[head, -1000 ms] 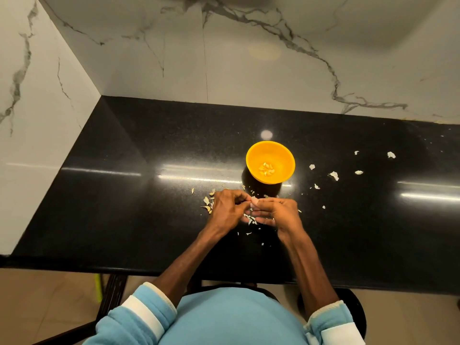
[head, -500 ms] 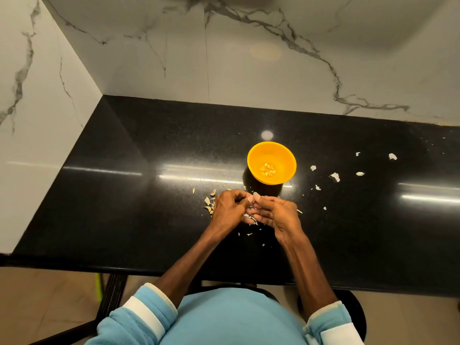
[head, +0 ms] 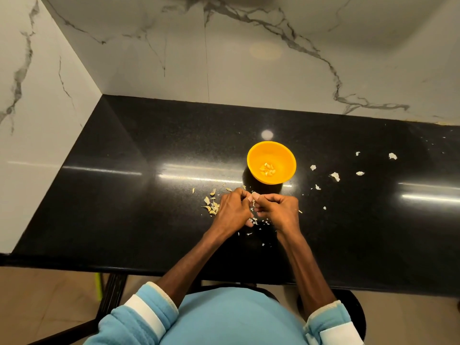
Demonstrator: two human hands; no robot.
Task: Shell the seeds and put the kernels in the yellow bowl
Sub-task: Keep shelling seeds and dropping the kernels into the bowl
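Note:
The yellow bowl [head: 271, 162] stands on the black counter [head: 149, 195] and holds several pale kernels [head: 267, 168]. Just in front of it, my left hand [head: 234, 210] and my right hand [head: 280, 210] meet fingertip to fingertip, both pinching one small pale seed [head: 253, 202] between them. Most of the seed is hidden by my fingers. A small heap of seeds and shell pieces [head: 211, 206] lies just left of my left hand.
Shell bits [head: 254, 221] lie under and between my hands. More white shell fragments [head: 334, 176] are scattered to the right of the bowl. Marble walls close the counter at the back and left. A black stool is below the counter's front edge.
My hands have stayed in front of the bowl, working the seed; my right hand's fingers have curled in tighter. The bowl has not moved.

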